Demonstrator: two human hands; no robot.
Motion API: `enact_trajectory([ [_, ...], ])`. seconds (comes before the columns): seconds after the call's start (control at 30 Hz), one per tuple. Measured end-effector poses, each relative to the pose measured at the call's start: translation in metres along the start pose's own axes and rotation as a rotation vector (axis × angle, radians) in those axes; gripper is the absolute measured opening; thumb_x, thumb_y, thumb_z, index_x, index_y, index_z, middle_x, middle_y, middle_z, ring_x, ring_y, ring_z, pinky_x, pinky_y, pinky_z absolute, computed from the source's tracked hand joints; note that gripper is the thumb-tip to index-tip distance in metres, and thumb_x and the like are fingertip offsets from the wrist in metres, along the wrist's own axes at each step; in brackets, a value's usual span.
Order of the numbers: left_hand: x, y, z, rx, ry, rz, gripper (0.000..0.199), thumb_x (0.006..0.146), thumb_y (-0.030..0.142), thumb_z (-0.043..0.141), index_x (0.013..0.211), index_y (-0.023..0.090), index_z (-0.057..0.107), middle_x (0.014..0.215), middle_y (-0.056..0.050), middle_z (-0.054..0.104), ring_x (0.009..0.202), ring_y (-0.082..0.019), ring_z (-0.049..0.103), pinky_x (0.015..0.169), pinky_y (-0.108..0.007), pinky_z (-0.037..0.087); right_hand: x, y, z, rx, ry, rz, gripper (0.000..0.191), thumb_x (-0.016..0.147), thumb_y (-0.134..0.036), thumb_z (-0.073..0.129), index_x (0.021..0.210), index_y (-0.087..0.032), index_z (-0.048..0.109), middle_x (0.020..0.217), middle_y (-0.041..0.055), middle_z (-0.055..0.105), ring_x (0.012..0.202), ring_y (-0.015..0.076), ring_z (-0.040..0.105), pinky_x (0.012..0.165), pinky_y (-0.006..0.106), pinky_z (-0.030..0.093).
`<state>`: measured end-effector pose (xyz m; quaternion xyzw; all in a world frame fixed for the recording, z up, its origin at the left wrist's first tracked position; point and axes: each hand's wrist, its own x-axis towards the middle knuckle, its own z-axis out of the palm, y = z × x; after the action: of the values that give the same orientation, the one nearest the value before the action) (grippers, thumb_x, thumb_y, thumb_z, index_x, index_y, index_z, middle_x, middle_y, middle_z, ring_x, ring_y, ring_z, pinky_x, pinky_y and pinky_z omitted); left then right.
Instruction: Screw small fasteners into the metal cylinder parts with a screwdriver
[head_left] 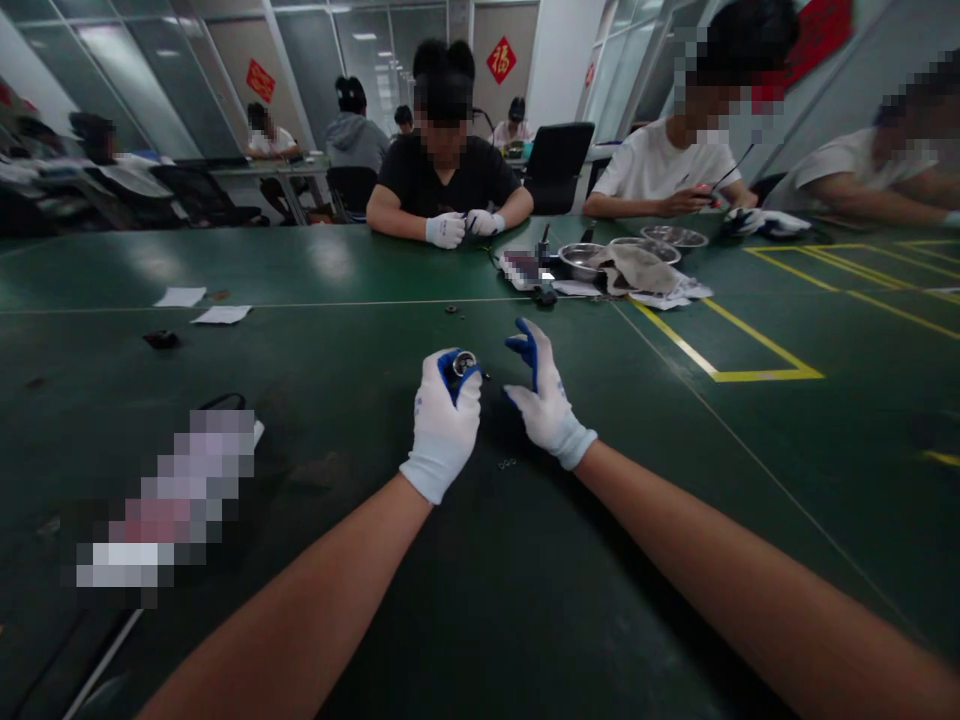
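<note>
My left hand (pixel 448 415), in a white glove with blue palm coating, is closed around a small round metal part (pixel 465 364). The part has a shiny rim and a dark inside with lighter spots; its exact kind I cannot make out. Just to the right, my right hand (pixel 546 395) wears the same kind of glove. Its thumb and fingers are apart with nothing between them, facing the left hand across a small gap. On the green table below the hands lie several tiny rings (pixel 507 463). A small dark ring-shaped piece (pixel 451 309) sits farther off.
Across the green table (pixel 337 600) sit a person in black (pixel 450 180) and others in white. Metal bowls (pixel 581 260) and a grey cloth (pixel 634 270) stand at the back right, near yellow tape (pixel 765 375). White papers (pixel 222 314) and a blurred-out object (pixel 180 490) lie left.
</note>
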<state>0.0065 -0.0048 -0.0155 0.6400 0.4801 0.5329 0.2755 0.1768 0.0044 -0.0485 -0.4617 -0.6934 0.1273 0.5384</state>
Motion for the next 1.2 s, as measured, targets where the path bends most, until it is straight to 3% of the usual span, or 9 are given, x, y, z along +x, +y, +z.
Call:
enact_trajectory([
  [0.1,0.008,-0.008,0.000,-0.010,0.119,-0.143,0.023,0.098,0.029,0.065,0.118,0.020,0.058,0.110,-0.010,0.075,0.102,-0.026,0.073,0.095,-0.043,0.058,0.048,0.041,0.017,-0.172,-0.061,0.113,0.068,0.094,-0.033,0.051,0.160,-0.022,0.039,0.159,0.0158,0.049,0.146,0.0337,0.047,0.125,0.059,0.036],
  [0.2,0.008,-0.007,0.000,-0.046,0.132,-0.196,0.020,0.098,0.028,0.064,0.116,0.020,0.060,0.110,-0.010,0.074,0.103,-0.025,0.073,0.095,-0.042,0.058,0.102,0.069,0.046,-0.393,-0.177,0.189,0.066,0.096,-0.041,0.054,0.157,-0.017,0.047,0.160,0.0183,0.049,0.150,0.0373,0.043,0.127,0.060,0.033],
  [0.33,0.003,-0.002,0.002,-0.060,0.066,-0.214,0.021,0.097,0.029,0.067,0.116,0.020,0.062,0.110,-0.010,0.074,0.101,-0.025,0.072,0.094,-0.042,0.059,0.152,0.079,0.082,-0.556,-0.386,0.159,0.064,0.099,-0.042,0.052,0.158,-0.018,0.048,0.168,0.0163,0.042,0.154,0.0399,0.039,0.126,0.063,0.033],
  [0.43,0.003,0.000,0.003,-0.067,0.059,-0.248,0.020,0.096,0.027,0.068,0.115,0.020,0.064,0.110,-0.010,0.074,0.102,-0.025,0.072,0.095,-0.042,0.058,0.162,0.079,0.090,-0.623,-0.585,0.144,0.059,0.104,-0.042,0.045,0.156,-0.015,0.052,0.167,0.0152,0.044,0.155,0.0367,0.041,0.129,0.055,0.031],
  [0.57,0.006,0.000,0.002,-0.077,0.074,-0.273,0.017,0.097,0.027,0.067,0.112,0.019,0.065,0.106,-0.009,0.074,0.098,-0.024,0.072,0.091,-0.040,0.058,0.135,0.071,0.069,-0.617,-0.660,0.072,0.057,0.106,-0.039,0.040,0.156,-0.014,0.052,0.166,0.0141,0.047,0.154,0.0313,0.044,0.130,0.048,0.032],
  [0.73,0.008,-0.002,0.002,-0.110,0.089,-0.225,0.016,0.097,0.027,0.068,0.110,0.019,0.064,0.105,-0.008,0.075,0.097,-0.023,0.072,0.090,-0.037,0.058,0.054,0.039,0.017,-0.503,-0.625,-0.127,0.055,0.106,-0.039,0.041,0.153,-0.015,0.055,0.159,0.0180,0.054,0.149,0.0334,0.049,0.125,0.054,0.041],
  [0.9,0.013,-0.004,0.004,-0.117,0.099,-0.204,0.011,0.097,0.027,0.067,0.104,0.020,0.063,0.096,-0.006,0.075,0.089,-0.021,0.072,0.086,-0.034,0.057,-0.013,0.004,-0.028,-0.450,-0.603,-0.145,0.054,0.106,-0.038,0.042,0.156,-0.020,0.052,0.159,0.0161,0.054,0.148,0.0328,0.050,0.124,0.057,0.043],
  [1.03,0.016,-0.007,0.005,-0.104,0.113,-0.197,0.011,0.096,0.026,0.069,0.102,0.020,0.062,0.094,-0.006,0.075,0.088,-0.021,0.071,0.090,-0.036,0.056,-0.029,-0.008,-0.045,-0.462,-0.419,-0.042,0.062,0.101,-0.039,0.052,0.161,-0.025,0.044,0.159,0.0137,0.052,0.150,0.0350,0.046,0.122,0.059,0.043],
  [1.2,0.018,-0.010,0.004,-0.101,0.135,-0.187,0.013,0.094,0.028,0.070,0.101,0.020,0.062,0.094,-0.006,0.074,0.089,-0.021,0.071,0.091,-0.036,0.055,-0.021,-0.013,-0.042,-0.555,-0.331,0.057,0.034,0.096,-0.037,0.064,0.126,-0.025,0.075,0.121,0.0130,0.070,0.113,0.0333,0.064,0.101,0.055,0.055],
])
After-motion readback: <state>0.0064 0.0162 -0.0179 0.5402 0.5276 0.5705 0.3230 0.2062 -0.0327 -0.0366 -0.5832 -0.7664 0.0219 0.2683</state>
